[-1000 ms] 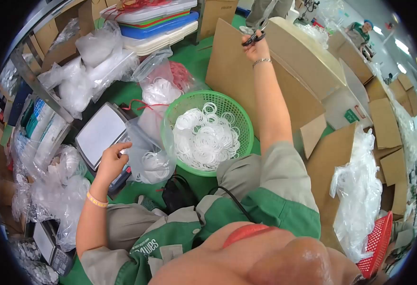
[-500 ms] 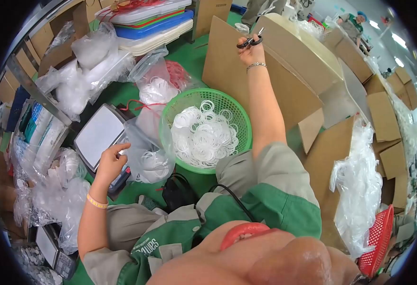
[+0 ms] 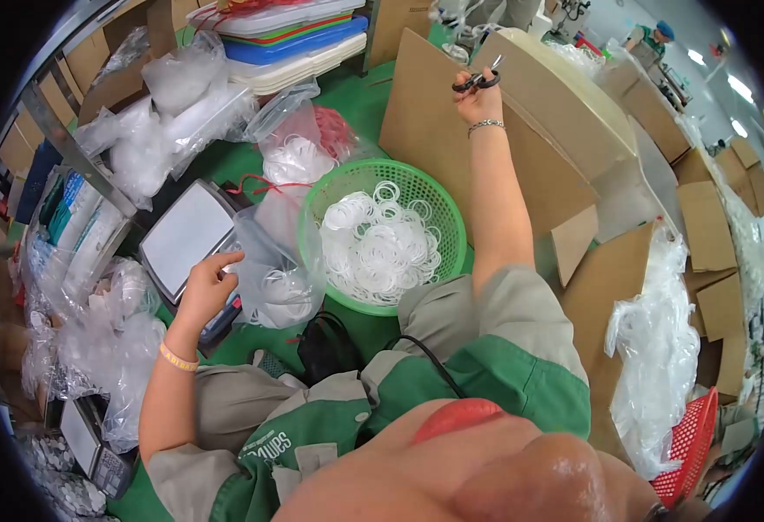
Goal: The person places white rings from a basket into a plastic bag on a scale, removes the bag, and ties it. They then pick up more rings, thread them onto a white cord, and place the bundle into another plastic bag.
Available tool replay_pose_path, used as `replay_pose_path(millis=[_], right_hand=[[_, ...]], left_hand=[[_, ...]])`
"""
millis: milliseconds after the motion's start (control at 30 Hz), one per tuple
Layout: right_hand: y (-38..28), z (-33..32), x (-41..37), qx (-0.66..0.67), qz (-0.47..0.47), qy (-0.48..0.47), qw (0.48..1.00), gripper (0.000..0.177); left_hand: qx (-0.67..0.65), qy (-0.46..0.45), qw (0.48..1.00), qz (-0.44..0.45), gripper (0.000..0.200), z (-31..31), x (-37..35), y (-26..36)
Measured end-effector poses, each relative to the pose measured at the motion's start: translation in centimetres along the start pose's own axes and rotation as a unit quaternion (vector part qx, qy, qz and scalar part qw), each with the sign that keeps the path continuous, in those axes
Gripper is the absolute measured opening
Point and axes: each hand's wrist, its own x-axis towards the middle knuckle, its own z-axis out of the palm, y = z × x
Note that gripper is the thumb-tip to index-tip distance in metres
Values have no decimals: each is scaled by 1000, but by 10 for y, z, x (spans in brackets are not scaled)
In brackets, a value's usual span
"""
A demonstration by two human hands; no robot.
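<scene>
Scissors (image 3: 476, 82) with black handles are held in my right hand (image 3: 479, 103), raised over the cardboard beyond the basket, their metal tips pointing up and away. My left hand (image 3: 208, 289) is beside the scale (image 3: 187, 238), its index finger stretched out toward a clear plastic bag (image 3: 279, 277) that holds white rings. Whether the fingertip touches the bag I cannot tell. Between my arms a green basket (image 3: 459, 217) holds many white rings (image 3: 382, 248). Behind it lies another bag (image 3: 299, 161) with white rings and red material.
Stacked trays (image 3: 291, 52) stand at the back left. Plastic bags (image 3: 169, 122) and a metal frame (image 3: 82, 143) are on the left. Large cardboard sheets (image 3: 434, 130), plastic film (image 3: 656, 339) and a red basket (image 3: 691, 444) line the right. A person (image 3: 652, 39) is far off at upper right.
The view has shifted slightly. My right hand still holds the scissors up. My left hand's index finger has straightened a little near the bag.
</scene>
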Motion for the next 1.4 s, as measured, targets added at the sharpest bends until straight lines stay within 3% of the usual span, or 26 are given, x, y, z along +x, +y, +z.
replay_pose_path(millis=[1167,1300,1400], right_hand=[[4,2,-7,-17,17,24,999,39],[18,17,-15,-144,49,-41,987,34],[37,35,-32,-312,110,-116,937,26]], left_hand=[[-14,-4,1000,15,32,1,1,-5],[-1,-11,1000,9,33,1,3,-6],[-2,-9,1000,20,33,2,4,-7]])
